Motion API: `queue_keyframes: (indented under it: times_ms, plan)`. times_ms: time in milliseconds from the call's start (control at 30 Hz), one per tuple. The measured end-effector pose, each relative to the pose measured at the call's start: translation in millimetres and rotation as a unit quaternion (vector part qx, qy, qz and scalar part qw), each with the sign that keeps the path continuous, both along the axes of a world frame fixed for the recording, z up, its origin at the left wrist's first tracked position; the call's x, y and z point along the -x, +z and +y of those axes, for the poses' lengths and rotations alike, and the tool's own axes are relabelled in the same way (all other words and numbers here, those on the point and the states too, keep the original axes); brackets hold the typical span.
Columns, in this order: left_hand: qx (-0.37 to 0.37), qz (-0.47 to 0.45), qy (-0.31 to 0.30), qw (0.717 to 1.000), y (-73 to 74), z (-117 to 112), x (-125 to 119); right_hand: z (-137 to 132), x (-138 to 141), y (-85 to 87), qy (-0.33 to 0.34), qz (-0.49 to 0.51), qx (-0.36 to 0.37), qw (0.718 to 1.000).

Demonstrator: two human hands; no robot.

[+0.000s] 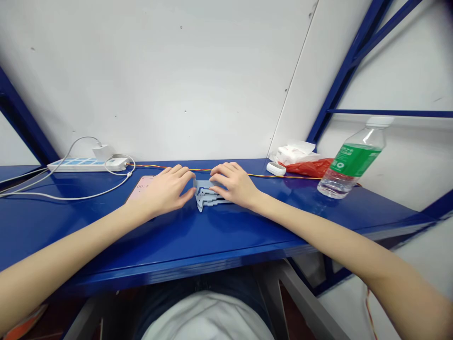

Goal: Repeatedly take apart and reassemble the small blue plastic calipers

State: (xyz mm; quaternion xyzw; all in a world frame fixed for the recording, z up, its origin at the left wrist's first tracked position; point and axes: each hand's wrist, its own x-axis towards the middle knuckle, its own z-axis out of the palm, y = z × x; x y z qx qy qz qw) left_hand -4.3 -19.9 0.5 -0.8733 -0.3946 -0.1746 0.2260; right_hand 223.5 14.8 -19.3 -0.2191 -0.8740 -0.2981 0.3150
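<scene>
A pale grey-blue folded plastic object [208, 198] with toothed, layered edges lies on the blue metal bench top [106, 226]. My left hand [164, 191] comes at it from the left, with the thumb and fingertips against its left side. My right hand [235, 184] rests over its upper right part, with the fingers on top and part of the object hidden beneath them. A pink flat card [141, 186] lies just under the left hand's wrist side.
Behind the hands, an orange-yellow wire [269, 175] runs along the bench. A white power strip [87, 165] with a charger and white cable stands at the back left. A water bottle [350, 160], white tissues [293, 152], a red bag [311, 167] and a small white case [276, 168] stand at right.
</scene>
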Motion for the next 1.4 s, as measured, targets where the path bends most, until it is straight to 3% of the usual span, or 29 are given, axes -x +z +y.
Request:
queue_keyframes:
  times_ms: [267,400,700,933,1133,1400]
  plan:
    - [0.086,-0.07,0.02,0.994,0.3,-9,-9,-8,7,0.3,0.049,-0.013,-0.08,0.996]
    - [0.101,-0.079,0.026,0.991,1.3,-9,-10,-7,7,1.0,0.048,-0.019,-0.079,0.996]
    - [0.115,-0.069,0.017,0.991,2.5,0,0,-3,1,1.9,0.005,-0.039,0.011,0.999]
    - [0.003,-0.04,0.064,0.997,5.7,19,21,11,-12,3.4,-0.043,0.029,0.043,0.998]
    - [0.046,0.046,-0.043,0.997,-5.2,6,5,4,-5,-0.2,-0.013,0.003,0.073,0.997]
    - [0.038,0.058,-0.02,0.997,-3.3,3,5,8,-12,5.1,-0.001,-0.015,0.242,0.97]
